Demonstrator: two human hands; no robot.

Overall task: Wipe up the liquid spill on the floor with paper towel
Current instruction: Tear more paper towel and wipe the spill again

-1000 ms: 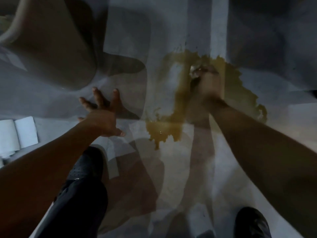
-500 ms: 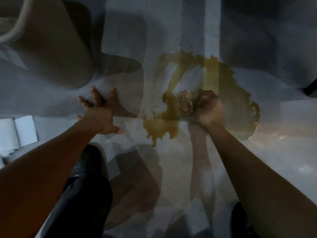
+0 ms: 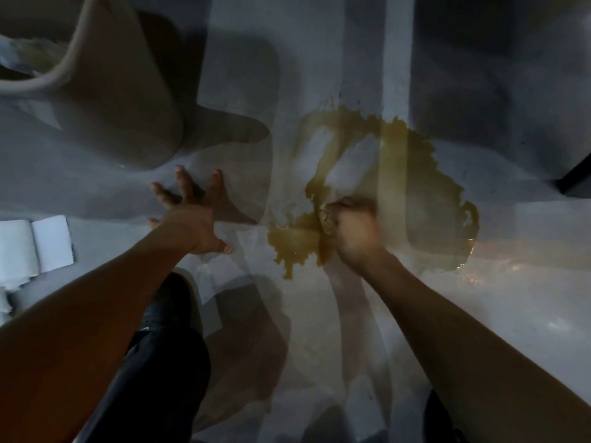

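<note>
Perhaps a home: pale floor (image 3: 479,314), bin (image 3: 121,100).

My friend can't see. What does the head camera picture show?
A person's right hand grips a soaked paper towel wad in a yellow-brown spill on the grey floor. Their left hand presses flat beside it. Clean paper towels lie far left.

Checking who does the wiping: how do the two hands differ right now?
The left hand lies open, fingers spread, on dry floor; the right hand grips a soaked paper towel wad in the yellow spill. The left looks sharp, the right blurred. Both are down at floor level.
</note>
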